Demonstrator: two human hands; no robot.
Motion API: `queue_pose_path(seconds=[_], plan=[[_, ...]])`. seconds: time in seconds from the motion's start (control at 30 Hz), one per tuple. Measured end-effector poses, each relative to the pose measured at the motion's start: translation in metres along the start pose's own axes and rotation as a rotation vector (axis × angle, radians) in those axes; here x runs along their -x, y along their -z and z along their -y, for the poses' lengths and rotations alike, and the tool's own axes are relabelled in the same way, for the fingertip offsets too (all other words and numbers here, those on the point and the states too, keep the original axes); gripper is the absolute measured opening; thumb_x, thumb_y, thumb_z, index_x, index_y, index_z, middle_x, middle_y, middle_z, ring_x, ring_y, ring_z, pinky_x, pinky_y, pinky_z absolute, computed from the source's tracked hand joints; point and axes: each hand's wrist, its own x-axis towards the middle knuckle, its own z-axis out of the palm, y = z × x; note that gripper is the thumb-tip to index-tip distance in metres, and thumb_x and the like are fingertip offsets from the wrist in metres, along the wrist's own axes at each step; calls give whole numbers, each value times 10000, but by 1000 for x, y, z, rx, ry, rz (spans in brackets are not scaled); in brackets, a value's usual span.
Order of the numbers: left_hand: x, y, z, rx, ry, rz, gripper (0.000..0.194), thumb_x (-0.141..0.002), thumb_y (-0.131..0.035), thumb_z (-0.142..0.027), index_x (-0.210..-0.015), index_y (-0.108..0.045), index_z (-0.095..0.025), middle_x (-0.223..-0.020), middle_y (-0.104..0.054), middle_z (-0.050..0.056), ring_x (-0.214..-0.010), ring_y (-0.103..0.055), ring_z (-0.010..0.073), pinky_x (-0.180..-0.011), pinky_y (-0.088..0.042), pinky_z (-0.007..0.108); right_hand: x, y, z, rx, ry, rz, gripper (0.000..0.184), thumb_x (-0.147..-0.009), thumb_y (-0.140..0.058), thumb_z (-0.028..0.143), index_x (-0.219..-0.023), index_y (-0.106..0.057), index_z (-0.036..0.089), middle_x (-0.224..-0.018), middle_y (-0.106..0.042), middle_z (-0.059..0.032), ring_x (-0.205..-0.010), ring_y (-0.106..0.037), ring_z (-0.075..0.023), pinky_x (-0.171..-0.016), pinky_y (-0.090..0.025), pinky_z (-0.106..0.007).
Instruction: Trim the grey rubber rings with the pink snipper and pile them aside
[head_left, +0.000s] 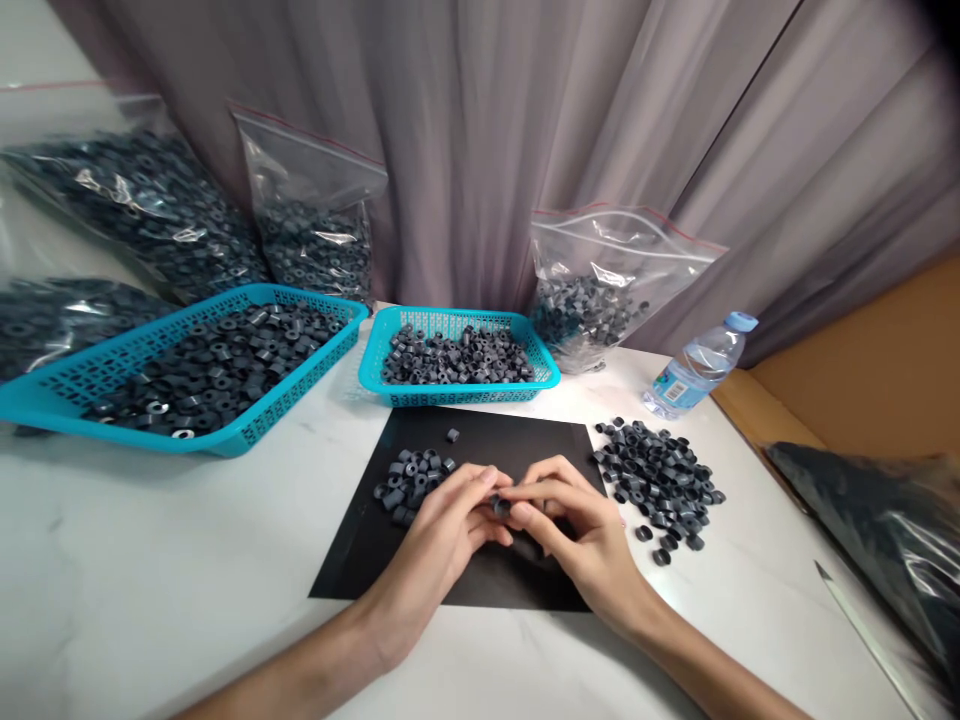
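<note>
Over a black mat, my left hand and my right hand meet with fingertips pinched together. Between them is a small dark grey ring-shaped plastic piece, which both hands grip. Another dark bit shows under the right fingers, too hidden to name. Left of my left hand lies a small pile of grey cylindrical pieces, with a single piece apart from it. To the right of my right hand, a larger heap of dark ring pieces spreads over the white table.
Two blue baskets of grey pieces stand behind the mat. Zip bags of pieces lean near the curtain. A water bottle stands behind the right heap. A white strip and dark bag lie at right.
</note>
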Motion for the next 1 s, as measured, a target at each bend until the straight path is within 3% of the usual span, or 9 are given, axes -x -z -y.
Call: queue_pose_path(seconds=[0.2, 0.27, 0.37, 0.5, 0.63, 0.73, 0.8, 0.87, 1.0], plan=[[1, 1, -12, 116, 60, -64, 114, -879, -653, -266, -851, -645, -156, -804, -582, 5, -665, -506, 83, -551, -397, 184, -16, -1, 4, 105, 15, -64, 292, -977, -546, 415, -1160, -713, 260, -988, -591, -60, -691, -546, -137, -550, -466, -259], [-3, 6, -23, 144, 8, -112, 127, -859, -667, -241, -789, -613, -149, -766, -539, -16, -591, -449, 53, -472, -339, 151, -35, -3, 2, 237, 49, -2, 254, -970, -561, 394, -1098, -719, 240, -948, -623, -55, -761, -578, -159, -649, -477, -280], [-10, 15, -40, 232, -69, -217, 149, -856, -647, -191, -736, -576, -137, -695, -476, -44, -495, -364, 18, -388, -265, 120, -70, -14, -6, 428, 90, 125, 219, -952, -586, 350, -1094, -712, 241, -906, -656, -27, -716, -575, -143, -682, -452, -282], [-19, 28, -55, 340, -121, -345, 162, -882, -550, -108, -725, -589, -118, -661, -465, -40, -477, -400, 10, -367, -296, 101, -102, -34, -19, 456, 73, 75, 162, -900, -661, 362, -945, -723, 219, -781, -667, -4, -677, -563, -148, -643, -401, -272], [-22, 31, -57, 317, -105, -393, 162, -892, -546, -125, -758, -635, -107, -708, -589, 21, -568, -555, 55, -452, -452, 118, -103, -37, -14, 426, 88, 52, 114, -876, -689, 311, -831, -718, 211, -801, -692, -9, -679, -568, -150, -652, -405, -273], [-20, 27, -53, 255, -33, -346, 170, -901, -583, -211, -819, -681, -99, -813, -693, 98, -743, -681, 149, -631, -584, 212, -94, -24, 8, 331, 131, 32, 192, -939, -614, 371, -923, -716, 209, -918, -722, -32, -777, -613, -167, -707, -450, -282], [-18, 23, -50, 205, 35, -270, 226, -908, -602, -297, -865, -707, -101, -886, -727, 127, -868, -711, 208, -759, -613, 285, -89, -15, 25, 133, 186, 30, 192, -919, -649, 389, -917, -724, 213, -945, -733, -37, -853, -642, -186, -750, -472, -295], [-15, 21, -47, 182, 91, -185, 281, -918, -598, -355, -911, -726, -105, -941, -743, 131, -930, -717, 236, -834, -609, 325, -85, -9, 37, 59, 220, 91, 165, -909, -671, 378, -937, -738, 230, -943, -734, -28, -846, -645, -184, -753, -478, -306], [-13, 20, -43, 178, 161, -66, 351, -958, -539, -378, -943, -742, -92, -949, -764, 125, -871, -739, 222, -838, -601, 304, -83, -3, 45, 186, 303, 319, 132, -915, -676, 344, -946, -774, 261, -948, -729, -30, -909, -635, -204, -871, -471, -376]])
